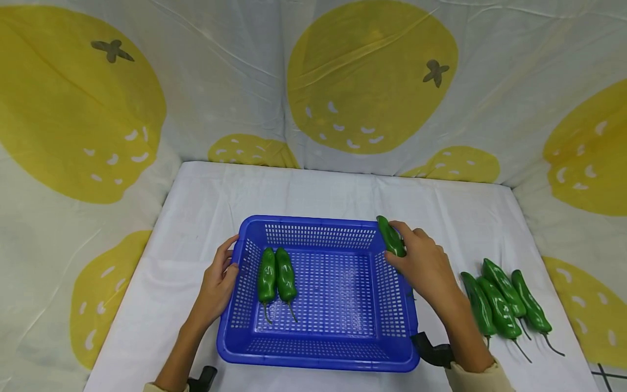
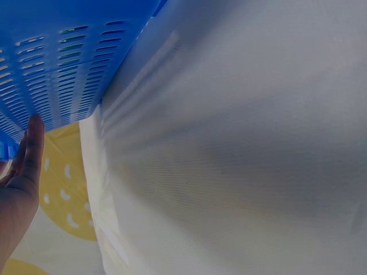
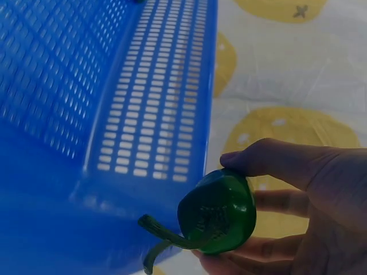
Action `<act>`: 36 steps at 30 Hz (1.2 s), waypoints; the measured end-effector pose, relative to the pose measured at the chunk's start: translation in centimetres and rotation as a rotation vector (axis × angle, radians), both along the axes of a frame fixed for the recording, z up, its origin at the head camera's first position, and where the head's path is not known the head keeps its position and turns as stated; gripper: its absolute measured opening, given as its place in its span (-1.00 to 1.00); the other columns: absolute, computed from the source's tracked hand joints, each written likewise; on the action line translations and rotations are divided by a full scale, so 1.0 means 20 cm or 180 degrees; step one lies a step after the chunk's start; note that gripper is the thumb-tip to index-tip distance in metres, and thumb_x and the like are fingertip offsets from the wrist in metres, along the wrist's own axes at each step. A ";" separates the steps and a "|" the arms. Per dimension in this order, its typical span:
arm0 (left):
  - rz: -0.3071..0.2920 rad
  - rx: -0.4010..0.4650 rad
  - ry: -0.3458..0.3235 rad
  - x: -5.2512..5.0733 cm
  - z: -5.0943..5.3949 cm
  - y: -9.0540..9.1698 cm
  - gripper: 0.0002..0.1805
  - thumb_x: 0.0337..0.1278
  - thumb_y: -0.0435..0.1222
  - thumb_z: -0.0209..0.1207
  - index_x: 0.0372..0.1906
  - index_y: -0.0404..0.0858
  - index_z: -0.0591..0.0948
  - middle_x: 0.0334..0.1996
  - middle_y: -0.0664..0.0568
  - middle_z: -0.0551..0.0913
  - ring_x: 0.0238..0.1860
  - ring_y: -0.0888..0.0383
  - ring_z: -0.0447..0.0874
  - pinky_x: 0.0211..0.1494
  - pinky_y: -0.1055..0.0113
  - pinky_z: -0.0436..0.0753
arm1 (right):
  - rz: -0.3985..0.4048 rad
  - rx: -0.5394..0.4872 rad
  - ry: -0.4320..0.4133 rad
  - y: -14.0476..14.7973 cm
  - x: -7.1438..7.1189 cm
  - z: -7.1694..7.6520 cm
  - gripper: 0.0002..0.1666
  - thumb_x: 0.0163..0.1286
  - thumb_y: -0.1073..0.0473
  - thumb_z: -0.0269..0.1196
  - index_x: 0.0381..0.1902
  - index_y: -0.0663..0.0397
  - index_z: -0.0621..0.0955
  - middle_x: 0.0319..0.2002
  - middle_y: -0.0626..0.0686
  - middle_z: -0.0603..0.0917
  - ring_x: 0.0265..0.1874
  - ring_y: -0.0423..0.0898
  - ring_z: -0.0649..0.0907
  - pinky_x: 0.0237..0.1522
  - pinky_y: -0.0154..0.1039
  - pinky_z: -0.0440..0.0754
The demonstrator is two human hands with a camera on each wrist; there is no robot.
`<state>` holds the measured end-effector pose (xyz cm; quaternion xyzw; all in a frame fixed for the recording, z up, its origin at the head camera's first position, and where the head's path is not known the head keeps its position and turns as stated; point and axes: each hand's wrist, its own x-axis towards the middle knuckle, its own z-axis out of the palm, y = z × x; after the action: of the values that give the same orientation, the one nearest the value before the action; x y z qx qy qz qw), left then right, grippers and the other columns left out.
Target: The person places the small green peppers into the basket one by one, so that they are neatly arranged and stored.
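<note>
A blue plastic basket [image 1: 323, 359] with slotted walls stands on the white cloth. Two green peppers [image 1: 266, 276] lie side by side in its left part, stems toward the front. At the basket's left rim, my left hand [image 1: 217, 280] rests with fingers against the outer wall; the left wrist view shows them extended along it. My right hand [image 1: 423, 261] grips another green pepper [image 1: 390, 237] over the right rim. In the right wrist view that pepper [image 3: 221, 212] is pinched between thumb and fingers, its stem end toward the camera.
Several more green peppers [image 1: 502, 307] lie in a loose group on the cloth, right of the basket. A table with a white cloth [image 1: 294, 188] carries everything. Hanging fabric [image 1: 230, 81] with yellow lemon prints encloses the back and sides.
</note>
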<state>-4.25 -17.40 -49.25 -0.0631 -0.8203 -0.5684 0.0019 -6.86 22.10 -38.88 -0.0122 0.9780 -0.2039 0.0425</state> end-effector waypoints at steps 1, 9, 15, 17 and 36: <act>-0.0003 0.0003 -0.0004 0.00 0.00 0.00 -0.32 0.42 -0.47 -0.15 0.53 0.07 0.17 0.11 -0.14 0.57 0.06 0.01 0.62 -0.04 0.29 0.63 | 0.0037 -0.0007 0.0002 -0.01 0.00 0.00 -0.26 0.26 0.10 0.34 0.39 0.06 0.41 -0.08 0.44 0.58 -0.42 0.18 0.65 -0.56 -0.03 0.61; -0.0007 0.0009 -0.0009 0.00 0.00 0.00 -0.32 0.41 -0.47 -0.16 0.53 0.07 0.16 0.12 -0.15 0.56 0.05 -0.02 0.64 -0.06 0.29 0.63 | 0.0309 -0.0120 -0.0099 -0.14 -0.02 -0.01 -0.24 0.26 0.08 0.36 0.41 -0.02 0.42 -0.05 0.33 0.60 -0.39 0.09 0.63 -0.50 -0.13 0.58; -0.0019 0.0037 0.0007 0.00 0.00 0.00 -0.32 0.41 -0.48 -0.16 0.54 0.04 0.16 0.11 -0.17 0.56 0.04 -0.04 0.64 -0.07 0.30 0.64 | 0.0407 -0.0228 -0.0248 -0.23 -0.02 -0.01 -0.24 0.27 0.09 0.36 0.42 -0.08 0.41 -0.04 0.28 0.58 -0.38 0.06 0.62 -0.52 -0.23 0.59; -0.0028 0.0034 0.0028 0.00 0.00 0.00 -0.32 0.41 -0.49 -0.16 0.55 0.00 0.14 0.12 -0.18 0.56 0.05 -0.05 0.63 -0.06 0.31 0.63 | 0.0418 -0.0242 -0.0318 -0.26 -0.02 -0.01 -0.23 0.26 0.08 0.37 0.42 -0.10 0.40 -0.04 0.26 0.58 -0.37 0.05 0.62 -0.53 -0.27 0.58; -0.0023 0.0078 -0.0014 0.00 0.01 0.00 -0.34 0.43 -0.46 -0.15 0.53 0.07 0.18 0.11 -0.14 0.57 0.06 0.00 0.62 -0.04 0.30 0.63 | 0.0892 -0.0436 -0.0609 -0.50 -0.07 -0.14 -0.26 0.19 0.11 0.44 0.34 -0.09 0.50 -0.17 0.15 0.61 -0.42 -0.04 0.57 -0.57 -0.32 0.56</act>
<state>-4.19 -17.37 -49.02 -0.0648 -0.8131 -0.5785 -0.0012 -8.18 12.04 -41.77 -0.1318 0.9420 -0.2624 0.1623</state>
